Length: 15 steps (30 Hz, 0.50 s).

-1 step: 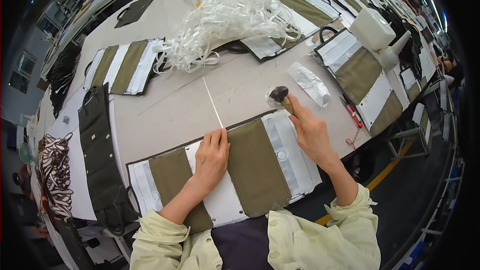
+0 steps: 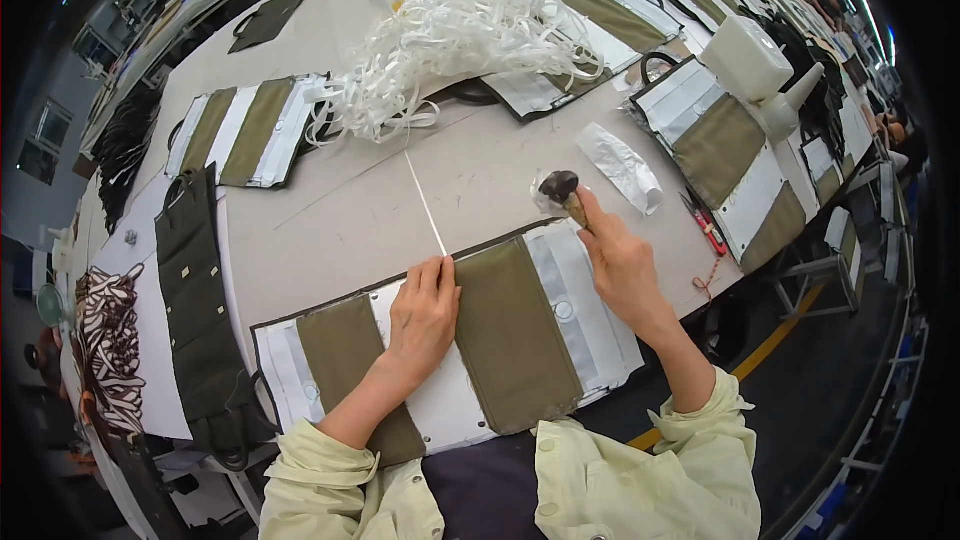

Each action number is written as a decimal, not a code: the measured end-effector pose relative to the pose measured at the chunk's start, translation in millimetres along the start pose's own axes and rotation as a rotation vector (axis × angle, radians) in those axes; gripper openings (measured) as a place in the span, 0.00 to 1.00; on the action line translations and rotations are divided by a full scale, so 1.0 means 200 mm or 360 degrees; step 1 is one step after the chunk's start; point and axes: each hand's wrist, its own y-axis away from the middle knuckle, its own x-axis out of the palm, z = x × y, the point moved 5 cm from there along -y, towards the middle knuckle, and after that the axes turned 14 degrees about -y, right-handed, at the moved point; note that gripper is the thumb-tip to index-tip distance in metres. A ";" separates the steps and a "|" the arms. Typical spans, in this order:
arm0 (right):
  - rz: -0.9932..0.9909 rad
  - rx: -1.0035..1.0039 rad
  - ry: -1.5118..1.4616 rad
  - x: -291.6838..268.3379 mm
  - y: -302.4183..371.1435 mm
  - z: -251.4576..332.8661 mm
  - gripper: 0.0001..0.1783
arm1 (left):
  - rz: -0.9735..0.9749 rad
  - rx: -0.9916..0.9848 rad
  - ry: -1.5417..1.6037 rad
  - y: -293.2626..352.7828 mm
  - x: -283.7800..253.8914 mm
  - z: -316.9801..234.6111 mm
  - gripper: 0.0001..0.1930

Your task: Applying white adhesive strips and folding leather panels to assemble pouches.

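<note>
A fabric panel (image 2: 515,335) in olive, white and pale silver bands, with dark edging, lies at the near side of the table. My left hand (image 2: 423,312) rests on its white band with fingers together. The fingertips pinch the end of a thin white ribbon (image 2: 427,202), which runs taut toward a tangled heap of white ribbon (image 2: 455,55). On the right, my right hand (image 2: 625,265) is closed round the wooden handle of a small hammer (image 2: 560,187). Its dark head is raised beyond the panel's far edge.
Similar striped panels (image 2: 720,145) lie right and far left. A crumpled white wrapper (image 2: 622,168), red-handled snips (image 2: 708,228) and a white plastic bottle (image 2: 747,58) are on the right. A dark strapped fabric piece (image 2: 193,290) and brown-white cords (image 2: 112,345) lie left.
</note>
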 end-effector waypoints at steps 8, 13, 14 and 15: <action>0.0317 0.0039 0.0186 0.01 -0.07 -0.01 0.32 | -0.0046 0.0016 -0.0028 0.08 -0.01 0.05 0.24; 0.0385 -0.0003 0.0334 0.09 0.04 0.00 0.33 | -0.0020 0.0056 -0.0041 0.06 -0.01 0.03 0.25; 0.0400 -0.0002 0.0333 0.09 0.02 0.01 0.33 | 0.0007 0.0091 -0.0090 0.07 -0.01 0.02 0.25; 0.0442 -0.0019 0.0330 0.08 -0.04 0.05 0.33 | 0.0008 0.0074 -0.0088 0.08 -0.03 0.04 0.25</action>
